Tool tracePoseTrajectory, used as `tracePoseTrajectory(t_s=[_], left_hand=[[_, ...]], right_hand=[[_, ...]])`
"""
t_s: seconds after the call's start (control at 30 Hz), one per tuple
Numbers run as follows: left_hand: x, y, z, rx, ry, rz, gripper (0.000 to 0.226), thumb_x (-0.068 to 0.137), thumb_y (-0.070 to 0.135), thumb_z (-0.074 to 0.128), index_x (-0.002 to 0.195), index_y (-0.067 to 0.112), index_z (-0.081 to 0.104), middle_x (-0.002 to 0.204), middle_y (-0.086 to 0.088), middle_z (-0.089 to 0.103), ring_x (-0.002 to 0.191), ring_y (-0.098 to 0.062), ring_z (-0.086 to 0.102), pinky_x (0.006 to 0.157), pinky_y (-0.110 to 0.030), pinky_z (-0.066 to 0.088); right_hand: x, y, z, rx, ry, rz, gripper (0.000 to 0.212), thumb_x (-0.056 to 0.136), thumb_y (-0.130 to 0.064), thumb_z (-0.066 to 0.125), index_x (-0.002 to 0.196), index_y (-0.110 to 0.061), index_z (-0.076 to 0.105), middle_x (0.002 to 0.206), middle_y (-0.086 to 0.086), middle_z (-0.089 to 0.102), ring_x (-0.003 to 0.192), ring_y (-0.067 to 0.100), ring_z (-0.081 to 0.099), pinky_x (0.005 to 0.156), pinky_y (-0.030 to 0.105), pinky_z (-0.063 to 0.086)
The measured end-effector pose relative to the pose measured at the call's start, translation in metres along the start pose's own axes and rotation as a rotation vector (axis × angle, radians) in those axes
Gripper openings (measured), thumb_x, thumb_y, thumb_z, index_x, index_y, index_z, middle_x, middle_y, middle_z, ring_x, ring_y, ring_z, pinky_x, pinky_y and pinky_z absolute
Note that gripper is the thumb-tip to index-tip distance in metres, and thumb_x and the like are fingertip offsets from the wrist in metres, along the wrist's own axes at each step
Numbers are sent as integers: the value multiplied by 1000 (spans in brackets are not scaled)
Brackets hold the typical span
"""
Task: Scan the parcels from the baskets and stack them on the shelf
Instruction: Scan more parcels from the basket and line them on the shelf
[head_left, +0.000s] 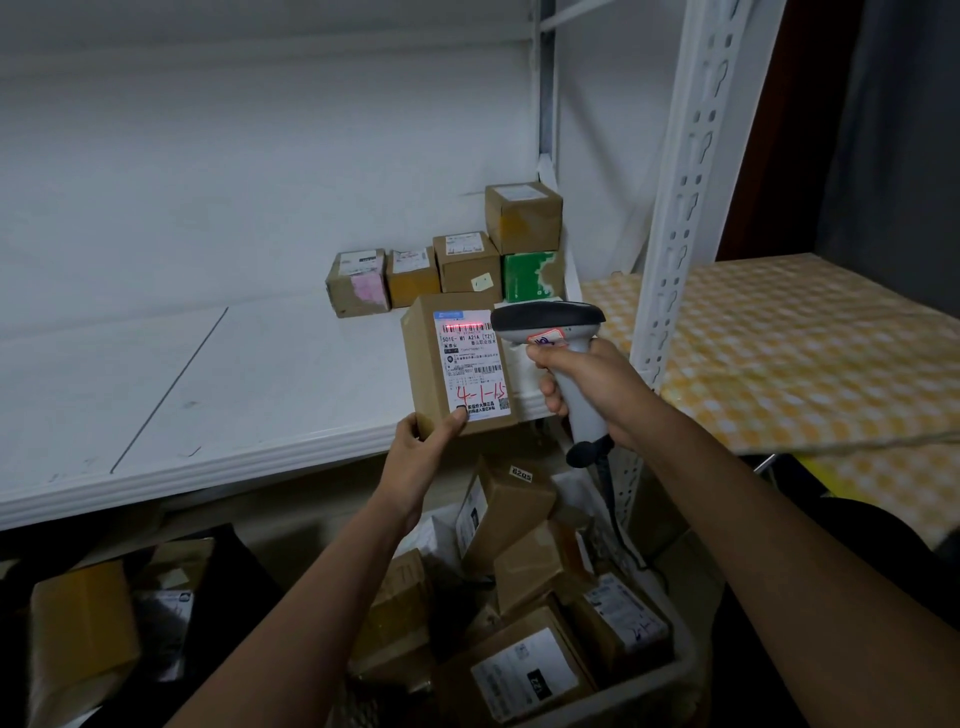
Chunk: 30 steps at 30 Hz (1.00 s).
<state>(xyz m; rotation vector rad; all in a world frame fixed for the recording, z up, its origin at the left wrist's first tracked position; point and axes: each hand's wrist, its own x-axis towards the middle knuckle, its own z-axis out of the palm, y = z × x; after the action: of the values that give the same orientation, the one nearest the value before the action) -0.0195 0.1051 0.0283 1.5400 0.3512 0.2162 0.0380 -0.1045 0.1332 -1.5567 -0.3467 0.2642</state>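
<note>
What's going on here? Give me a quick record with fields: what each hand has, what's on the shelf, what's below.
left hand: left hand holds a labelled cardboard parcel by its lower corner
right hand: right hand grips a barcode scanner
scan: red scan line lies across the top barcode on the label
shelf: white shelf carries five small boxes at the back right, a brown box stacked on a green box
below: basket piled with more parcels

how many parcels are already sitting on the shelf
5, at the back right of the white shelf: three brown boxes in a row, a green box, and a brown box stacked on it. The held parcel may hide more.
</note>
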Motion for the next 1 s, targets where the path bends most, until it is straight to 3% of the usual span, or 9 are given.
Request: tracePoseTrajectory(t_s=[0.13,0.27,0.43,0.53,0.63,0.8,1.0], left_hand=[[-1,4,2,12,6,-3,89,77,62,73,145,15,39,136,-2,53,121,-18,49,94,-31,37],[-4,10,5,46,15,-22,65,81,60,70,124,18,46,125,-2,54,121,-23,49,95,-34,36],[-7,18,-1,11,-33,-1,120,54,84,72,144,11,41,138,-7,52,127,-27,48,112,-45,37],[-7,28,-4,-11,-72,0,129,47,89,72,146,13,42,139,-8,54,127,-27,50,113,-46,38],[-7,40,-4,-60,-125,12,110,56,81,75,138,11,52,130,-6,63,121,-22,56,106,-35,42],[2,54,-1,-73,-228,13,85,64,74,75,125,16,63,124,-2,68,122,-19,57,112,-36,40],[34,70,8,-86,-184,-6,71,71,64,72,122,15,64,122,-5,67,118,-21,58,113,-38,41]], right_hand=[[-2,-2,0,-53,-4,-10,17,93,-23,65,85,-8,64,61,8,62,50,18,58,51,27,45],[-5,-6,-4,-189,38,-42,18,93,-23,65,86,-7,68,62,10,65,50,19,59,52,27,48],[1,-18,-24,-490,249,-125,17,89,-28,69,89,-11,68,61,3,70,49,17,63,60,33,56],[5,-30,-42,-760,348,-235,21,87,-37,67,90,-17,65,70,4,72,61,20,69,65,35,58],[3,-37,-62,-1085,378,-287,33,89,-42,61,111,-18,62,97,12,71,90,32,67,68,34,51],[-4,-45,-91,-1505,318,-262,42,93,-37,57,129,-16,51,111,14,68,98,36,65,63,34,42],[28,-70,-74,-1363,392,-451,41,92,-34,61,126,-14,52,106,17,70,94,37,66,62,31,39]])
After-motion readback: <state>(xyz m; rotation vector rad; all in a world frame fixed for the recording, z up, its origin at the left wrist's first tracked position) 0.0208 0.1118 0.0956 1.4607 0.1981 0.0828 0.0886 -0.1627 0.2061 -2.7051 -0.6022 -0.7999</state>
